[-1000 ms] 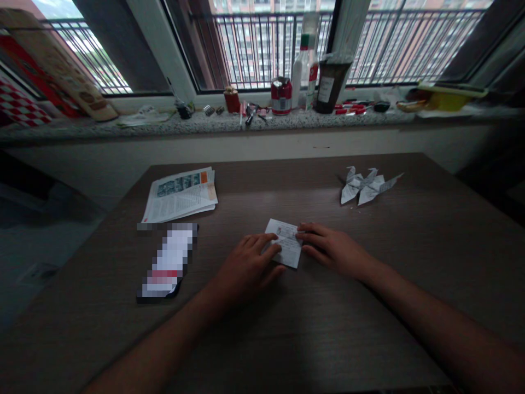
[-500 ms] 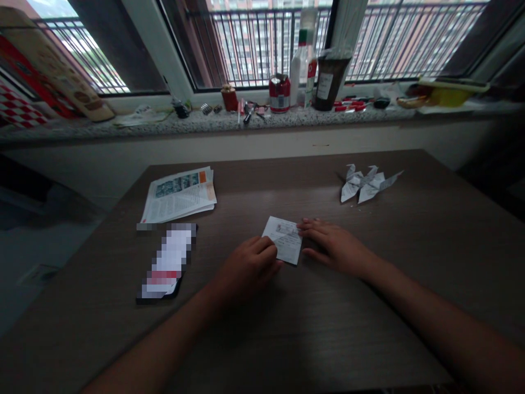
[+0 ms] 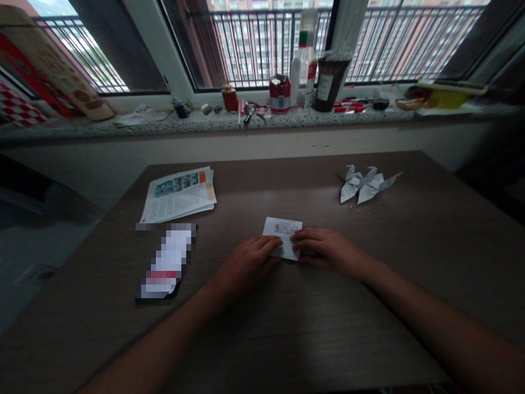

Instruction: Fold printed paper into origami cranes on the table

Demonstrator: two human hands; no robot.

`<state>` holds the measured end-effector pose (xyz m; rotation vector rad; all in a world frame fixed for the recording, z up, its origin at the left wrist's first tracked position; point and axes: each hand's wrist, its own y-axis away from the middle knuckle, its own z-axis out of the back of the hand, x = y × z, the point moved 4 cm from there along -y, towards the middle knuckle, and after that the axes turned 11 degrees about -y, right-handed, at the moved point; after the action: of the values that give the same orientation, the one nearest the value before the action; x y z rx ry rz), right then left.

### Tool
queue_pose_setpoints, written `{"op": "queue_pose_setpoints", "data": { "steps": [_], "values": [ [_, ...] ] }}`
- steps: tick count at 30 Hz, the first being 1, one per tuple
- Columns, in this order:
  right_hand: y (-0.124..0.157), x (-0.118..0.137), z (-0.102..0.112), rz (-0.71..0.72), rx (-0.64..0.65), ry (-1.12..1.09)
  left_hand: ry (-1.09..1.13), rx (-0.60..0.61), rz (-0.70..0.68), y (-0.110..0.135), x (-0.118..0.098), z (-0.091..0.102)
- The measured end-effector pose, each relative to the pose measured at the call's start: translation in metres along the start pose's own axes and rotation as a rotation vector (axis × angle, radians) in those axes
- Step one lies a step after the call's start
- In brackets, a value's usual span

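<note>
The left hand [image 3: 250, 261] and right hand [image 3: 324, 250] pinch the near edge of a slip of paper [image 3: 284, 229] at the middle of a dark wooden table [image 3: 287, 328]; beyond the table, a cluttered windowsill [image 3: 61, 131].

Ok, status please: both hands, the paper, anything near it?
Left hand and right hand: fingertips on small printed paper, near edge. Paper lying on table. Phone, leaflets, folded paper figures all apart from it.

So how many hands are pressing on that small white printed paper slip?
2. The left hand lies on the lower left corner of the small white printed paper slip; the right hand lies on its right edge. None seem hidden.
</note>
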<state>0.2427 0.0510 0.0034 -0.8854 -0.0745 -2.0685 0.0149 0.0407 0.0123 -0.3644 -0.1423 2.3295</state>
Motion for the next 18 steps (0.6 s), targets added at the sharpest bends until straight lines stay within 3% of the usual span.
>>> {"op": "queue_pose_setpoints", "data": {
  "steps": [12, 18],
  "values": [
    [-0.0029, 0.0059, 0.0033, -0.033, -0.063, -0.055, 0.018, -0.038, 0.047, -0.0041, -0.0011, 0.0002],
    [-0.0028, -0.0002, 0.0049, -0.105, -0.135, -0.146, 0.074, -0.014, -0.023, 0.0008, -0.0006, -0.0022]
  ]
}}
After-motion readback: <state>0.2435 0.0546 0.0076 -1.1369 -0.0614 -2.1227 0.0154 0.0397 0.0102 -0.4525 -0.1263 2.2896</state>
